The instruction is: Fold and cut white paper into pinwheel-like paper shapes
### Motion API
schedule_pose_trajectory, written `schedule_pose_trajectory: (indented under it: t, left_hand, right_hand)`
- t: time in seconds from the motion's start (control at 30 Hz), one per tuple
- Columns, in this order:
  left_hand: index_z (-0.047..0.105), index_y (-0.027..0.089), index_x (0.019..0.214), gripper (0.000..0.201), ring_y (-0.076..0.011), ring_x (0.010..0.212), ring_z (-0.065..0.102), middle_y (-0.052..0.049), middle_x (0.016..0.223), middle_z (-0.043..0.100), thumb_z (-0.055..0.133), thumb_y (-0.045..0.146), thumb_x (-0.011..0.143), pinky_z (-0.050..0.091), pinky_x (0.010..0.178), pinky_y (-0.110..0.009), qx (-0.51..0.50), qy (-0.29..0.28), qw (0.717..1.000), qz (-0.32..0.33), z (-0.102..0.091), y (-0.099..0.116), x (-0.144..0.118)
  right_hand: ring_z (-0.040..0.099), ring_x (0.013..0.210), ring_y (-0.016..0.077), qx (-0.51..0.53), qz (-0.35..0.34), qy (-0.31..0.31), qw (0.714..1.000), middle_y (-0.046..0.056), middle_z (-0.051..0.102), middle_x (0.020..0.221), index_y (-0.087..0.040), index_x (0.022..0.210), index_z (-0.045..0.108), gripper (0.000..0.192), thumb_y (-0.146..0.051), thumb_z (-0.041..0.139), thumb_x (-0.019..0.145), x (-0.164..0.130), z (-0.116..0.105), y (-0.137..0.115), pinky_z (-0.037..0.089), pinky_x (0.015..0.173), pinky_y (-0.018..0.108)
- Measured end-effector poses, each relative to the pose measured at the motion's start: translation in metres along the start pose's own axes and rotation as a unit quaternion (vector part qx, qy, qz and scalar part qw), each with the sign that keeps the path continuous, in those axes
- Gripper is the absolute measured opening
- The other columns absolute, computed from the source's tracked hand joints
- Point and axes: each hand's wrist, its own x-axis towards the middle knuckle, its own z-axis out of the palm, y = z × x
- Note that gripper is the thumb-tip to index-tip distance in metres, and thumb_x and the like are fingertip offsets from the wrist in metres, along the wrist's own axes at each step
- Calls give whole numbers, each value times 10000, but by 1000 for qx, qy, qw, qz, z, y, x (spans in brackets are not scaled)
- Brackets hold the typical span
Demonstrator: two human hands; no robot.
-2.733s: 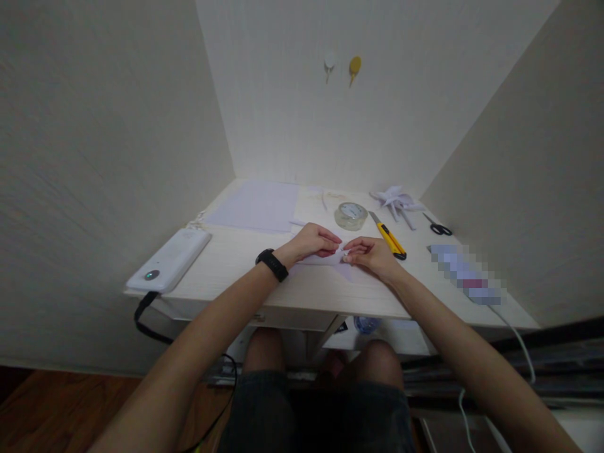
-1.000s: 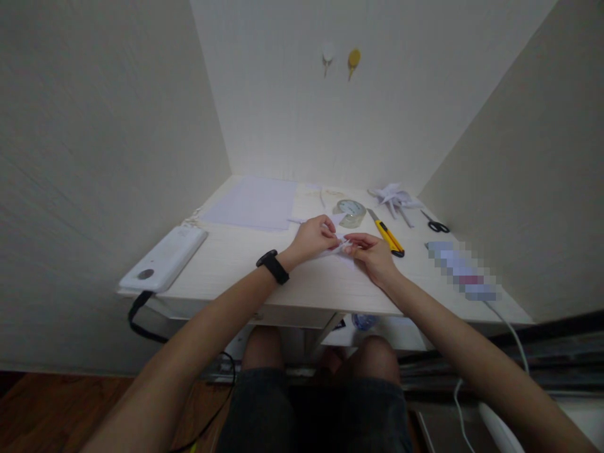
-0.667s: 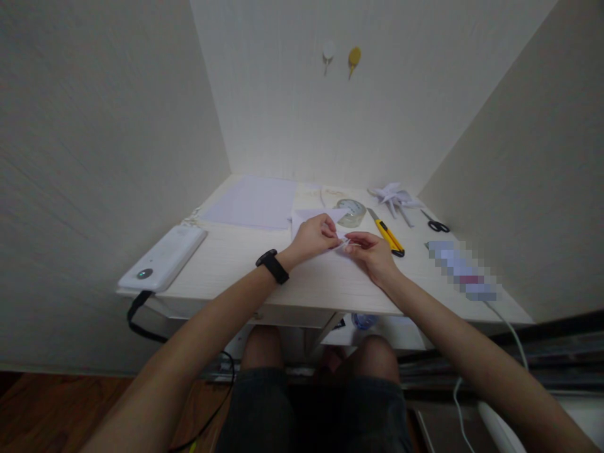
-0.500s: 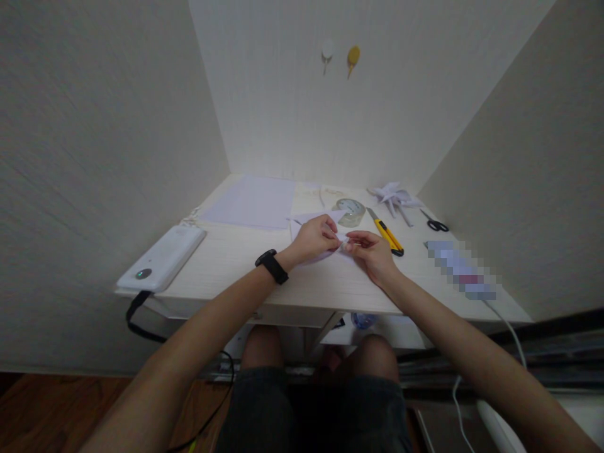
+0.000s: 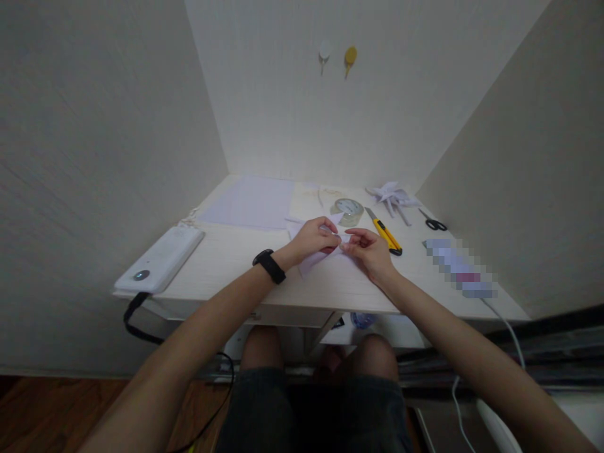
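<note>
While our knees are showing under the desk (image 5: 226, 264), we are holding a small folded piece of white paper (image 5: 315, 257) over the middle of the desktop. Our left hand (image 5: 312, 239), with a black band (image 5: 269, 266) on its wrist, is pinching the paper from above, fingers curled around it. Our right hand (image 5: 369, 246) is meeting it fingertip to fingertip, closed on the paper's right end, so both hands are gripping the same piece. Whether the paper is touching the desk we cannot tell.

Off to the left, a white device (image 5: 159, 259) with a black cord is lying at the desk's corner. To the right, a blurred-out object (image 5: 460, 269) is sitting near the edge.

Just beyond our hands, a roll of clear tape (image 5: 348, 211) is resting, with a yellow utility knife (image 5: 384, 232) beside it. Farther back, a flat sheet of paper (image 5: 252, 202) is lying to the left, a folded paper shape (image 5: 391, 194) to the right, and black scissors (image 5: 433, 221) near the right wall. Two small hooks (image 5: 336, 55) are hanging on the far wall.
</note>
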Motion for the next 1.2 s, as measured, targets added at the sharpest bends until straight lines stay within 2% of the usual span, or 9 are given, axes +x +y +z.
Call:
schedule_pose_trajectory:
  t: [0.17,0.27,0.33,0.4,0.5,0.67,0.83,1.0,1.2]
  left_hand:
    - [542,151,845,204,-81,477,551,40,543,600,707,106,734,438,513,-194,53,-7,999,8,-1,0,1]
    - [563,162,838,129,-123,553,618,-13,650,673,661,139,758,495,587,-246,147,85,985,43,-8,1,6]
    - [609,162,845,91,-155,677,664,-53,793,720,644,155,761,525,706,-290,250,163,950,92,-14,0,8]
    - [660,160,899,143,-200,857,685,-85,958,735,639,161,758,515,849,-327,335,192,915,115,-20,-1,10]
    - [689,151,1054,301,-250,1027,664,-114,1087,724,635,169,758,483,939,-346,398,152,900,91,-24,-6,12]
    - [688,163,1170,429,-258,994,662,-106,1057,727,627,151,745,482,906,-349,425,129,892,84,-25,-14,13]
    - [763,185,987,330,-219,905,644,-73,951,720,593,87,722,489,841,-315,395,130,901,125,-25,-14,14]
    - [807,221,841,262,-207,868,623,-67,901,697,597,107,735,485,827,-312,400,168,890,142,-27,-11,14]
    - [806,176,842,236,-157,586,598,-47,677,711,584,239,794,461,623,-276,331,107,934,81,-29,-8,5]
  right_hand:
    - [575,655,127,13,22,13,1000,-17,649,711,-209,879,726,453,-321,917,484,1,0,-3,473,655,296]
    - [573,634,125,24,33,13,999,-26,652,704,-220,922,721,494,-304,917,476,2,-2,-3,478,658,299]
    - [568,621,119,34,42,2,999,-31,649,692,-222,928,724,504,-292,920,469,3,-4,-3,480,660,298]
    - [569,617,118,37,51,-13,998,-28,644,685,-218,903,731,488,-291,926,461,4,-5,-3,487,664,301]
    - [576,607,124,29,67,-28,997,-16,645,679,-206,836,734,450,-308,934,446,4,-6,-4,496,651,312]
    - [583,577,120,29,92,-73,993,-23,650,652,-205,825,734,469,-311,943,419,3,-9,-11,499,618,305]
    - [600,596,118,24,89,-89,992,-15,681,671,-202,859,742,478,-310,941,437,2,-12,-14,488,612,284]
    - [557,560,97,2,81,-99,992,-27,658,656,-195,870,751,480,-322,936,446,4,-15,-11,443,561,258]
    - [552,562,111,-84,53,-123,987,-6,671,667,-173,899,760,492,-361,914,471,3,-16,-7,422,547,262]
